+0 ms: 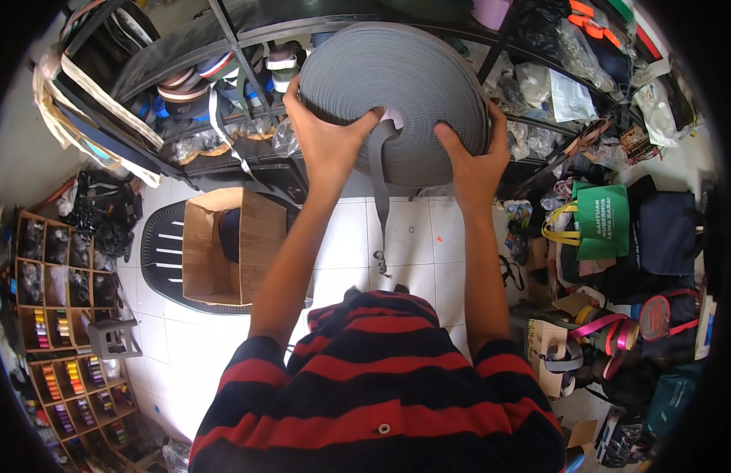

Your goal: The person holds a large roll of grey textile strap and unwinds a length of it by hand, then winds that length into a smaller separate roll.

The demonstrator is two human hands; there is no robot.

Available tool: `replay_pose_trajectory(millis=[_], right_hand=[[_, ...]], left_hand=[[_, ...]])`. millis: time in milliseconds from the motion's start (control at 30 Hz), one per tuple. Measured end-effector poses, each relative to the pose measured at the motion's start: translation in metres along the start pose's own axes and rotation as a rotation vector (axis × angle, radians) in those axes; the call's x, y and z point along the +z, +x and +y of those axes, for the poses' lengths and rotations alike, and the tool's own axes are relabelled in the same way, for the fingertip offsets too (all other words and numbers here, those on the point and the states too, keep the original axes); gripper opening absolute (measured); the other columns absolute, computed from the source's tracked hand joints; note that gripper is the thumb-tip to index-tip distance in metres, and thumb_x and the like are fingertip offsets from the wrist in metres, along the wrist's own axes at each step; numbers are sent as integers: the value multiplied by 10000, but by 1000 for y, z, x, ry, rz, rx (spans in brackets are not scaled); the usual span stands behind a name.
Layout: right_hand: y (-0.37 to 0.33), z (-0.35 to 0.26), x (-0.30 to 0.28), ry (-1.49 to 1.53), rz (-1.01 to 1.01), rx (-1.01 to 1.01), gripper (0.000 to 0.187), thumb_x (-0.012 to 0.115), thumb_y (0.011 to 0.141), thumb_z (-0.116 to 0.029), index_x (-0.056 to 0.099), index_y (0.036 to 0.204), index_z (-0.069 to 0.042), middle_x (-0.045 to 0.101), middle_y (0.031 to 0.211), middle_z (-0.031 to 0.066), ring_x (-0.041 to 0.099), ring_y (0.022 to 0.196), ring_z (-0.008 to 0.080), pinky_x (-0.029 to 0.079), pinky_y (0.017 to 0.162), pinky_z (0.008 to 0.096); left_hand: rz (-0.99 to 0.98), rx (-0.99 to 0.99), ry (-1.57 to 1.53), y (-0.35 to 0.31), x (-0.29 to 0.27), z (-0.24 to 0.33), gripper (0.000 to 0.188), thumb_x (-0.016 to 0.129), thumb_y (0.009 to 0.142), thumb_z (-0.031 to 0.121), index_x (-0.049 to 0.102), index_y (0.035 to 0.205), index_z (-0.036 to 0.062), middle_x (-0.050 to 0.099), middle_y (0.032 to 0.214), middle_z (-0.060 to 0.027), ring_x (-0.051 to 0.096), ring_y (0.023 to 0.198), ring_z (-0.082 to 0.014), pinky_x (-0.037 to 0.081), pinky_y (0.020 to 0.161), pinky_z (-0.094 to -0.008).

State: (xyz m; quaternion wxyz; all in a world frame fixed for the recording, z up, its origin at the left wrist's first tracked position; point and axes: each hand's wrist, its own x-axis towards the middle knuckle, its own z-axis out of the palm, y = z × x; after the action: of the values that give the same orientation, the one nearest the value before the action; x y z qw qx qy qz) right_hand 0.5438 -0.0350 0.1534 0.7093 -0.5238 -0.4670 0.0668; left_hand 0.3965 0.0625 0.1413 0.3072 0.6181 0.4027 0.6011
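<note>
Both my hands hold up a large flat roll of grey webbing (428, 87) in front of the shelf. My left hand (328, 130) grips its left edge, with the thumb on the face near the pale core. On the lower right side, my right hand (477, 154) wraps the rim, its thumb also pressed on the face. The fingers behind the roll are mostly hidden. From the core a loose strip end (380, 181) hangs down, frayed and curled at its tip above the floor.
A black shelf rack (302, 24) with rolls and plastic bags stands ahead. At left are an open cardboard box (216, 272) on a black chair, a grey stool (113, 337) and a cubby rack of thread (54, 323). A green bag (604, 221) and ribbon rolls crowd the right.
</note>
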Motion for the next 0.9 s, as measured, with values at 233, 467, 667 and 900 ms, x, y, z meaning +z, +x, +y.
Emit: replay_pose_trajectory(millis=[233, 467, 667, 900], right_hand=[[27, -2, -24, -165, -168, -226, 528, 800, 709, -167, 561, 1138, 27, 663, 972, 153, 649, 870, 218, 506, 789, 314], [41, 7, -38, -263, -481, -226, 534, 800, 693, -225, 572, 1124, -8, 670, 903, 153, 667, 807, 231, 505, 745, 314], [58, 3, -35, -393, -578, -207, 516, 822, 652, -218, 571, 1051, -9, 661, 904, 151, 656, 823, 240, 492, 767, 317], [82, 17, -43, -384, -632, -224, 498, 819, 617, -184, 554, 1006, -21, 655, 901, 148, 638, 838, 279, 487, 771, 324]], left_hand=[[-204, -133, -180, -7, -12, 11, 1054, 852, 616, 231, 171, 1380, -21, 379, 1277, -255, 398, 1208, -339, 378, 989, -436], [-503, 829, 519, 23, -2, 65, 882, 843, 521, 172, 442, 1305, 123, 472, 1256, -121, 484, 1113, -327, 402, 956, -412], [-667, 871, 762, 14, 25, 63, 932, 841, 524, 230, 406, 1345, 152, 484, 1122, -62, 511, 1008, -290, 425, 868, -415], [-574, 998, 810, 6, 50, 46, 1000, 861, 482, 223, 383, 1359, 181, 464, 1175, -67, 485, 1001, -292, 410, 827, -431]])
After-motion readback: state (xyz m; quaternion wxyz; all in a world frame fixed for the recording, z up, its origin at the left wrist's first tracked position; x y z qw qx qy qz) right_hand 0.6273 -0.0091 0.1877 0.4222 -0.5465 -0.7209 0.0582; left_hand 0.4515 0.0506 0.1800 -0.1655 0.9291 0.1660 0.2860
